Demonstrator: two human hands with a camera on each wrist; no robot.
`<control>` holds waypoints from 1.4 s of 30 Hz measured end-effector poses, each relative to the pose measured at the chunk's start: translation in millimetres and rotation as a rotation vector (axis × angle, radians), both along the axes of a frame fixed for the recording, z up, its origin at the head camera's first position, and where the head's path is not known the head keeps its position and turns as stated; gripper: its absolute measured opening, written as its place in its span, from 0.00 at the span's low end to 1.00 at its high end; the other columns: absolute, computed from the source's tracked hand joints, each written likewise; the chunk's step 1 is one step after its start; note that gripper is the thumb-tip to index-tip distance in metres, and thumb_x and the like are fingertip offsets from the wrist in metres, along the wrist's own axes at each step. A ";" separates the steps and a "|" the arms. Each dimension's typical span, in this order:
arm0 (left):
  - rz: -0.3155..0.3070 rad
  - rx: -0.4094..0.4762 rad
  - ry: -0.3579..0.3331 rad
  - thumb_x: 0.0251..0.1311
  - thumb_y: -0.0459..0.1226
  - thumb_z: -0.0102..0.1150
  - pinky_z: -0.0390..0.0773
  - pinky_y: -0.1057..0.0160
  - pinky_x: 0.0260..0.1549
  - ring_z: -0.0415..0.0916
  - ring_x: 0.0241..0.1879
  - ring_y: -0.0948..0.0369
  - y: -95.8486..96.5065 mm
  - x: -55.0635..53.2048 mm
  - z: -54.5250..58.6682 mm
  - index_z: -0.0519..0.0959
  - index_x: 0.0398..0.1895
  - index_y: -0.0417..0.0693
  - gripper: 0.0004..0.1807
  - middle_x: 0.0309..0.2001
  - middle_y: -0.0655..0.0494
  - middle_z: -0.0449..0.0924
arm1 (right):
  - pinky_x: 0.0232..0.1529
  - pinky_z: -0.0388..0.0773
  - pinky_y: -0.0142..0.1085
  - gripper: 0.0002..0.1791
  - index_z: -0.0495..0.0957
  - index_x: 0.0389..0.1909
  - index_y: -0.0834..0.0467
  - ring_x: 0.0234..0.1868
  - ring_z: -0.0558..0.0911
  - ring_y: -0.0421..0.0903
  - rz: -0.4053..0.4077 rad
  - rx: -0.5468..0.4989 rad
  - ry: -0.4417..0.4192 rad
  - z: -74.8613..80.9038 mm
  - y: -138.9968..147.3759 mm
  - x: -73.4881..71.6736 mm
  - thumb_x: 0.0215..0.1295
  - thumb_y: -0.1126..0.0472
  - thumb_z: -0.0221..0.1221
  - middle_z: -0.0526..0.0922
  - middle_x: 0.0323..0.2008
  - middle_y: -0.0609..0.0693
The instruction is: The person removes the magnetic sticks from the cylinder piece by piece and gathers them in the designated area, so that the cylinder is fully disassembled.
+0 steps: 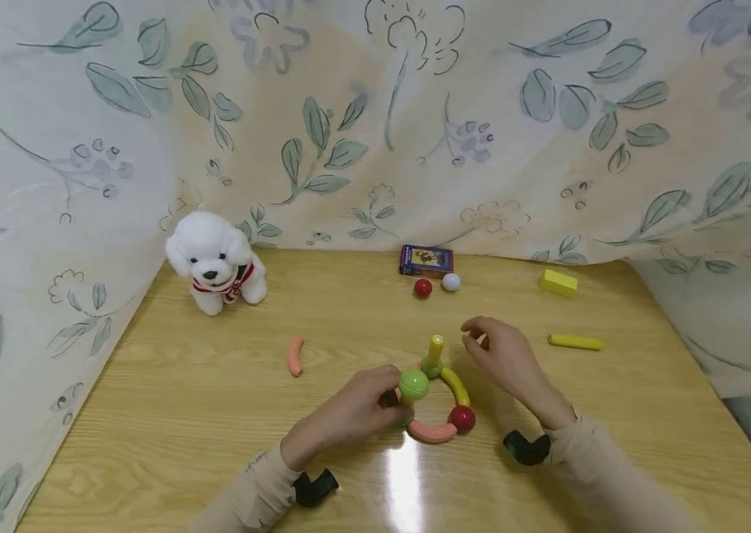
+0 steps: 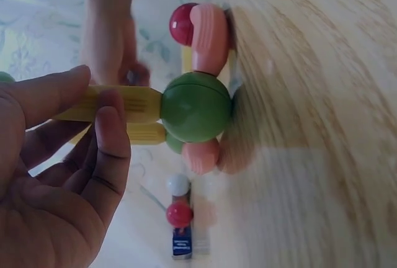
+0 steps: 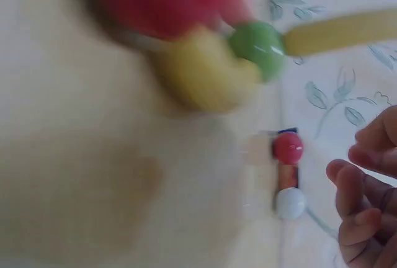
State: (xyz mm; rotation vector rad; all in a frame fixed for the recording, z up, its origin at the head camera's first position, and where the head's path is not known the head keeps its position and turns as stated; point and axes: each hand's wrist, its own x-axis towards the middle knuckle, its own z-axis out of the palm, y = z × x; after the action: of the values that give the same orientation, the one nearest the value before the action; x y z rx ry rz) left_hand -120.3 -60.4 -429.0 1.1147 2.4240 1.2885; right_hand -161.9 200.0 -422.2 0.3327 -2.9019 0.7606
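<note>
A ring of curved rods and balls lies on the wooden table. It has a salmon curved rod (image 1: 433, 431), a red ball (image 1: 462, 419), a yellow curved rod (image 1: 456, 386) and a green ball (image 2: 196, 107) at the left. From that green ball rises a straight yellow rod (image 2: 139, 103), pinched between thumb and fingers of my left hand (image 1: 355, 403). Another green ball (image 1: 413, 384) caps this rod. At the ring's far side a second yellow rod (image 1: 436, 350) stands uncapped. My right hand (image 1: 502, 359) hovers right of it, fingers loosely bent and holding nothing.
A white plush dog (image 1: 211, 259) sits at the back left, and a loose salmon rod (image 1: 295, 356) lies left of the ring. Behind are a card box (image 1: 426, 260), a red ball (image 1: 423, 288) and a white ball (image 1: 451, 282). A yellow block (image 1: 558, 283) and yellow rod (image 1: 576, 342) lie right.
</note>
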 end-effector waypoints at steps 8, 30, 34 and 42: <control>0.010 -0.012 -0.002 0.57 0.33 0.67 0.78 0.72 0.38 0.76 0.36 0.66 -0.4 -0.2 1.0 0.80 0.38 0.44 0.07 0.36 0.54 0.78 | 0.24 0.69 0.30 0.18 0.79 0.47 0.60 0.21 0.72 0.36 0.025 0.024 -0.134 -23.6 -6.6 31.4 0.59 0.57 0.66 0.80 0.23 0.45; 0.309 -0.001 0.062 0.59 0.33 0.64 0.78 0.69 0.35 0.79 0.36 0.61 -0.9 -25.0 -4.9 0.81 0.40 0.42 0.07 0.36 0.51 0.81 | 0.19 0.59 0.22 0.13 0.73 0.21 0.48 0.17 0.61 0.26 0.240 0.016 -0.016 -28.6 -56.9 110.9 0.62 0.56 0.64 0.69 0.15 0.34; 0.291 -0.014 0.052 0.60 0.33 0.64 0.78 0.69 0.35 0.80 0.36 0.60 -0.4 -26.1 -4.2 0.80 0.39 0.42 0.06 0.36 0.51 0.81 | 0.19 0.64 0.21 0.10 0.76 0.22 0.48 0.18 0.63 0.24 0.307 -0.150 -0.013 -1.5 -54.8 112.8 0.62 0.60 0.64 0.74 0.17 0.35; 0.264 0.015 0.063 0.59 0.32 0.64 0.78 0.70 0.35 0.80 0.35 0.60 -1.3 -27.4 -4.8 0.80 0.36 0.42 0.04 0.35 0.51 0.82 | 0.16 0.63 0.31 0.12 0.76 0.25 0.51 0.14 0.64 0.36 0.078 -0.410 -0.008 54.2 -28.0 56.1 0.70 0.56 0.58 0.76 0.18 0.45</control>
State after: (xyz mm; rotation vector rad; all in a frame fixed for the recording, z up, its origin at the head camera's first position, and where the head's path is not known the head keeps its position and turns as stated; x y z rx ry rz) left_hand -147.7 -61.6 -433.9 0.8723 2.6849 1.3648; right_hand -105.8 172.0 -368.0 0.3958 -2.6603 1.3373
